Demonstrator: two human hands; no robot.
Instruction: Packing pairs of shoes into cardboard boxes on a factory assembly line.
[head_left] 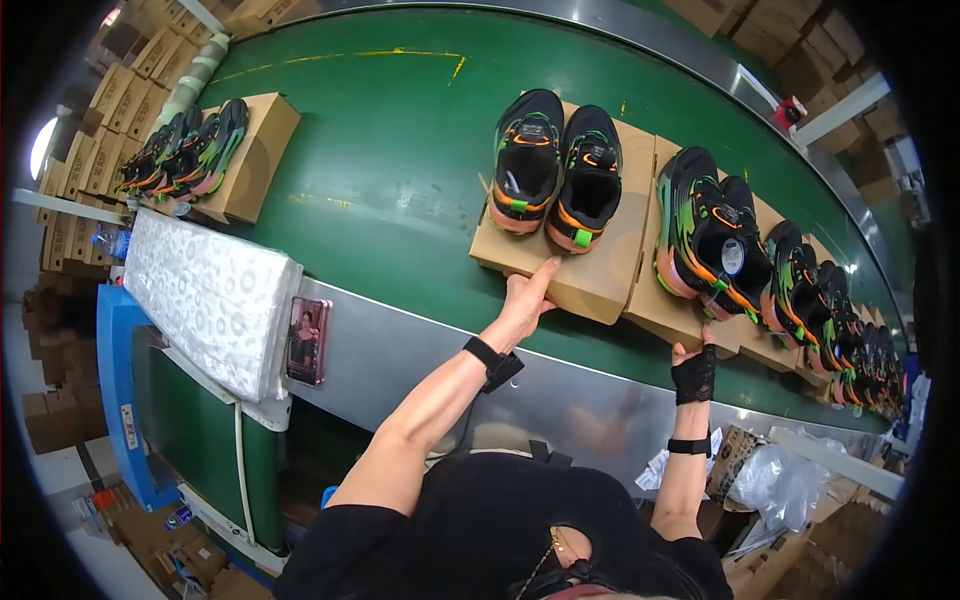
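Note:
A closed brown shoe box lies on the green conveyor belt. On its lid stands a pair of black sneakers with green and orange trim. My left hand grips the box's near edge, thumb at the top and the other fingers partly hidden against the side. To the right, touching it, is a second shoe box with a similar pair of sneakers on top, a round pale sticker inside one. My right hand, in a black fingerless lace glove, is closed at that box's near side, its fingers partly hidden.
More boxes topped with sneakers line the belt at right. Another box with sneakers stands at far left. Clear-wrapped patterned sheets and a phone lie near the metal edge. Clear plastic bags are at lower right.

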